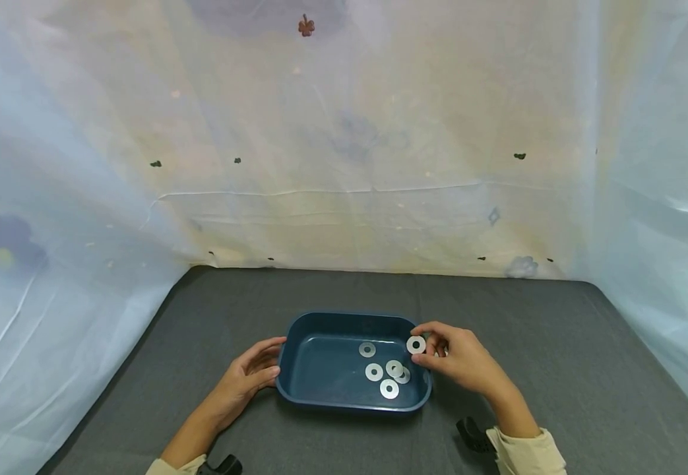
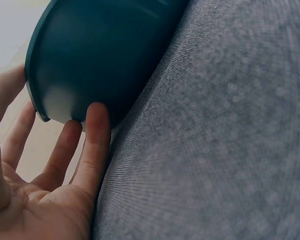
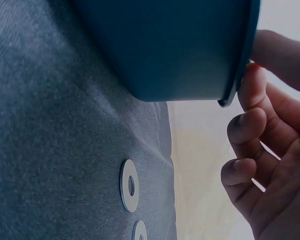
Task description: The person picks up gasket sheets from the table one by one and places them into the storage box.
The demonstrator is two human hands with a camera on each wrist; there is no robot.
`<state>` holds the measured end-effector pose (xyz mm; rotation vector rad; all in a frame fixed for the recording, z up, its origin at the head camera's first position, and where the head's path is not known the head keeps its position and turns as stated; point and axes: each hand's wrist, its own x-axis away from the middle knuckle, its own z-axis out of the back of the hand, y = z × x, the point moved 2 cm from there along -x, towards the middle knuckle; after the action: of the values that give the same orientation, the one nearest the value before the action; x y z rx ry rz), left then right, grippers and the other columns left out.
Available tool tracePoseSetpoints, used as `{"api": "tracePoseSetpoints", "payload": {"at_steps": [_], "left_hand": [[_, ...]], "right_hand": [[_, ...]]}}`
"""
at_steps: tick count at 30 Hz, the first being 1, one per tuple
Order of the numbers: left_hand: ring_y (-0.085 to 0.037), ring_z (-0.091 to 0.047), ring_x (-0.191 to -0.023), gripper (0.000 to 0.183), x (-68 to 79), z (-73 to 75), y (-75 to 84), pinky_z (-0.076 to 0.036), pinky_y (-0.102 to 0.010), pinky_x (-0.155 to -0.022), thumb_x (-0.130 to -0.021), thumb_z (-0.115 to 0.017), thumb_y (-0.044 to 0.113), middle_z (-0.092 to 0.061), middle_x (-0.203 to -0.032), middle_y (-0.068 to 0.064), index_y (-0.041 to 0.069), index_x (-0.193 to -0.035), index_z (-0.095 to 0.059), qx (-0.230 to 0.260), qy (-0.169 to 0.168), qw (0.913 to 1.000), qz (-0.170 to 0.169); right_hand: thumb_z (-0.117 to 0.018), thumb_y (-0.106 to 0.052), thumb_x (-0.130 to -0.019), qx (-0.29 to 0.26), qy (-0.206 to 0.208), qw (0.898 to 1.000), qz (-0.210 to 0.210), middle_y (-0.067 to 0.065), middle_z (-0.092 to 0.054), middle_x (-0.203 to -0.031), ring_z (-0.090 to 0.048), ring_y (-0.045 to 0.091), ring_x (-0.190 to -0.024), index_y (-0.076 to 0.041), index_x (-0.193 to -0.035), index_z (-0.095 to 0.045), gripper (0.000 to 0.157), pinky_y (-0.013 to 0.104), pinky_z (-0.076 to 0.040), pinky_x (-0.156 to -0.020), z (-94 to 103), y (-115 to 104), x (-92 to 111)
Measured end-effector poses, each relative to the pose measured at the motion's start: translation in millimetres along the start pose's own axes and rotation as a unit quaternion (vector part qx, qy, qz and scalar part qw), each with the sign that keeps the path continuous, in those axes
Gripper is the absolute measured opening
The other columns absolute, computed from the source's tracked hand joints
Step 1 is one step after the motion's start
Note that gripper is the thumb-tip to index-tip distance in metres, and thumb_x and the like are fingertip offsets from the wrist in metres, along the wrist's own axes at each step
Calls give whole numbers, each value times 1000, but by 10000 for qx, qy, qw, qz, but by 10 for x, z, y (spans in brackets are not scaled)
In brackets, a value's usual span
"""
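A dark blue plastic tray (image 1: 326, 400) lies on the grey cloth, with several flat metal washers (image 1: 374, 372) on its floor toward the right side; two of them overlap. My right hand (image 1: 465, 356) pinches one washer (image 1: 416, 344) by its edges between thumb and index finger, just inside the tray's right rim. In the right wrist view that washer is hidden behind the tray wall (image 3: 175, 55), and the other fingers curl loosely outside. My left hand (image 1: 245, 376) rests against the tray's left end, its extended fingertips (image 2: 97, 117) touching the outer wall.
Below my right hand, outside the tray, two more washers (image 3: 130, 186) lie on the grey cloth (image 3: 50, 165). Patterned pale curtains (image 1: 349, 132) hang behind the table and along both sides.
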<state>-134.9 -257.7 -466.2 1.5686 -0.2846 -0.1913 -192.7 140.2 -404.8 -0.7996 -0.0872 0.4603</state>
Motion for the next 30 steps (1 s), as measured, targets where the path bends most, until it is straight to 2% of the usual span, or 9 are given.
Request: {"api": "tracePoseSetpoints", "payload": {"at_steps": [8,17,25,30], "left_hand": [[-11,-60,-117,55,-10,9,-15,-56,-33,-90,-102,-54,10,-49,-141,-13,8,-154,-33,33,-88,9998,-147],[-10,-59,-117,55,-5,-3,10,-56,-32,-90,-103,-54,11,-50,-141,-7,9,-154,-33,41,-63,10000,-57],[-10,-59,-117,56,3,-18,27,-56,-32,-91,-102,-54,10,-50,-139,-7,8,-154,-33,74,-63,9999,-61],[-9,-59,-116,56,-1,-11,17,-56,-31,-90,-102,-54,10,-51,-138,-7,7,-153,-33,81,-40,9999,-84]], "right_hand": [[-78,-26,-87,32,-32,10000,24,-9,-56,-71,-49,5,-64,-10,-119,-67,38,22,-41,-57,2,-4,2],[-77,-29,-88,67,151,9998,-131,-8,-56,-72,-49,6,-63,-15,-117,-68,34,23,-41,-55,114,97,52],[-74,-29,-91,171,340,9992,-77,-7,-55,-73,-49,5,-64,-12,-117,-67,33,24,-42,-57,283,261,137],[-73,-31,-91,259,332,9989,-204,-7,-56,-73,-50,4,-63,-11,-119,-66,35,24,-41,-56,355,377,166]]}}
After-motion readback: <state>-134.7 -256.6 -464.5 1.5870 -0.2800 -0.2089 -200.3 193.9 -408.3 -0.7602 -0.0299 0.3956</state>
